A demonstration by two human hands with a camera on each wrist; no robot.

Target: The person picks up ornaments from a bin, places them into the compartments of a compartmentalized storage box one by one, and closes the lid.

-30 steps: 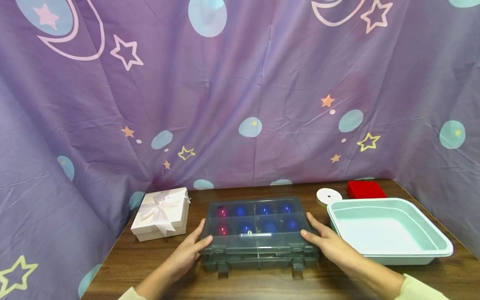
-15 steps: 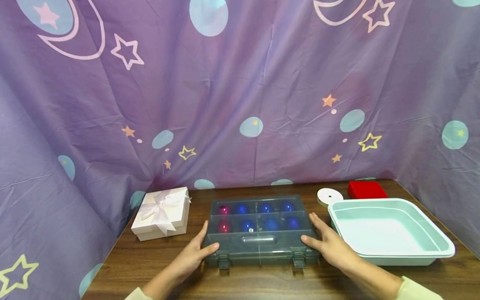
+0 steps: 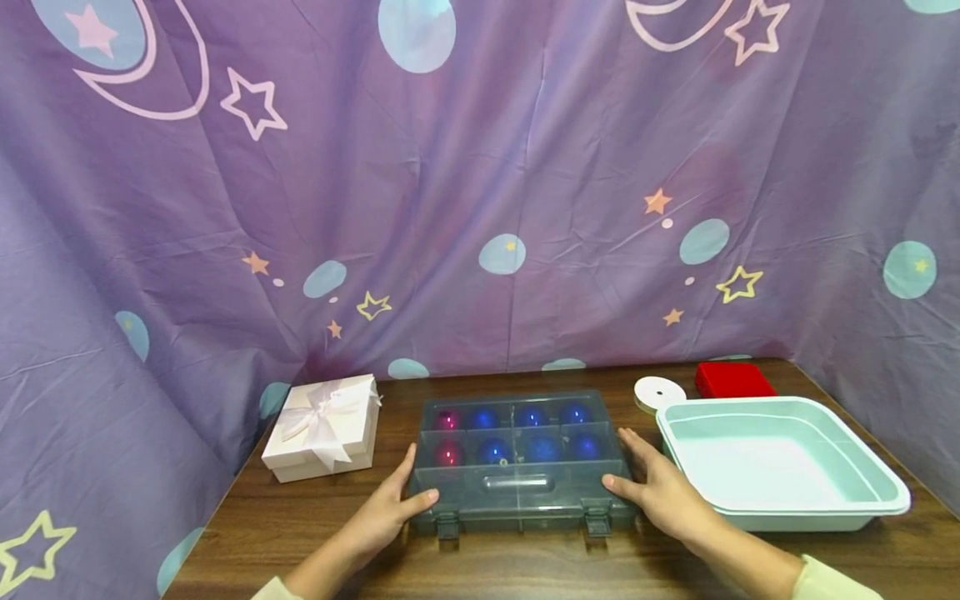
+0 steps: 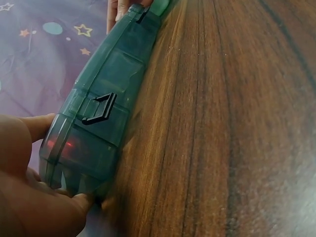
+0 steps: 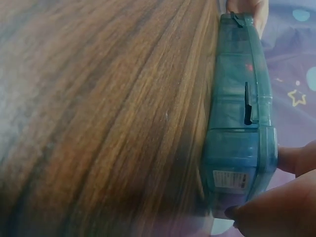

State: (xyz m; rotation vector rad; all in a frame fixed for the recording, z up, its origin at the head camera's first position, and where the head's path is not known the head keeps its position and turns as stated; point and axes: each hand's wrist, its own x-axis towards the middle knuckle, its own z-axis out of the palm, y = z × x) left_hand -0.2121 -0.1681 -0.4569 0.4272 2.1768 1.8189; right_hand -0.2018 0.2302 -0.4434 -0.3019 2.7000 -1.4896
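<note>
A translucent dark-green plastic case [image 3: 517,483] lies flat on the table with its lid down. Through the lid show two red balls [image 3: 448,454] and several blue balls [image 3: 542,450] in compartments. Two front latches [image 3: 447,525] stick out from the case, as the left wrist view also shows. My left hand [image 3: 382,510] grips the case's left end, thumb on the lid's front corner and fingers along the side. At the other end my right hand [image 3: 663,492] holds it likewise, thumb on top. In the right wrist view a small white label [image 5: 230,179] is on the end wall.
A white gift box [image 3: 326,425] with a ribbon bow stands at the left. Right of the case are a pale green tray [image 3: 787,500], a white ribbon spool [image 3: 660,392] and a red block [image 3: 733,380]. A purple curtain [image 3: 450,208] hangs behind the table.
A second ago the case's lid stood slightly raised at the front; it has come down onto the base with both hands on it. Over the last half second almost nothing has moved.
</note>
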